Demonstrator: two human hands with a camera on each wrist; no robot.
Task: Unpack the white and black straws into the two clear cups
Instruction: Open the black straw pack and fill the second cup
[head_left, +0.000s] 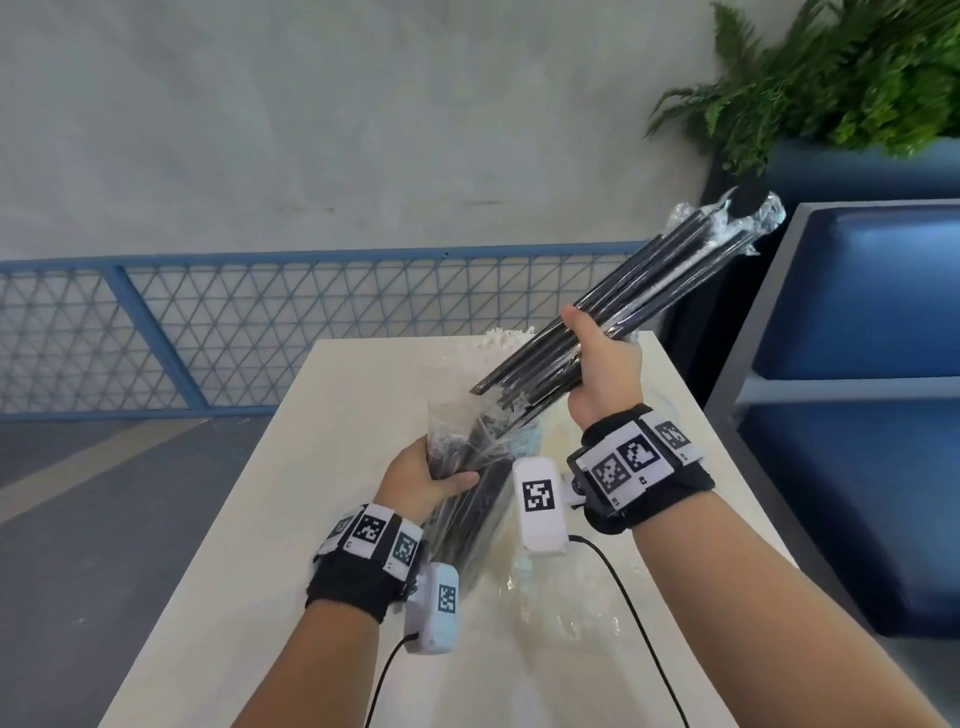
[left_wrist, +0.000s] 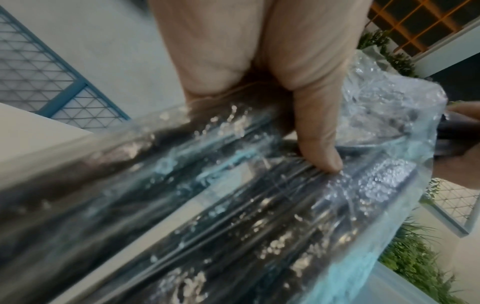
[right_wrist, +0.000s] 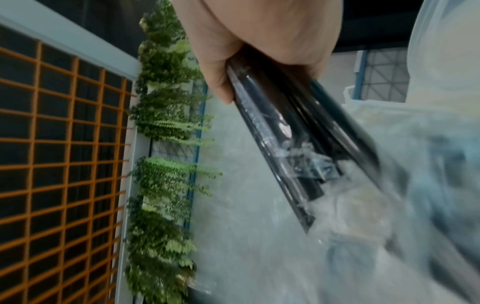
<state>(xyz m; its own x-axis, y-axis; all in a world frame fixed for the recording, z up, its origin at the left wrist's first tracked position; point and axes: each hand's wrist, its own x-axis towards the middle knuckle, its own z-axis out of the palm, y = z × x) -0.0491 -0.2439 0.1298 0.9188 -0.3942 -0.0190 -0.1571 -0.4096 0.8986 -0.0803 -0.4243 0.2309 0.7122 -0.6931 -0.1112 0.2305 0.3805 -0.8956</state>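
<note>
My right hand (head_left: 602, 364) grips a bundle of black straws (head_left: 649, 291) in thin clear wrappers, lifted and slanting up to the right over the table. The bundle's lower ends sit at the mouth of a clear plastic bag (head_left: 467, 441). My left hand (head_left: 431, 478) holds that bag, with more black straws inside. In the left wrist view my thumb (left_wrist: 319, 144) presses on the crinkled bag (left_wrist: 233, 205). The right wrist view shows my right hand (right_wrist: 259, 41) wrapped round the black straws (right_wrist: 285, 133). A white pack (head_left: 506, 338), probably the white straws, lies behind. I cannot clearly make out the clear cups.
The white table (head_left: 337, 519) is narrow, with its left edge near my left arm. Wrist camera cables (head_left: 623, 587) trail across it. A blue bench (head_left: 857, 312) stands close on the right, a fern planter (head_left: 831, 78) behind it, and a blue mesh fence (head_left: 208, 322) beyond.
</note>
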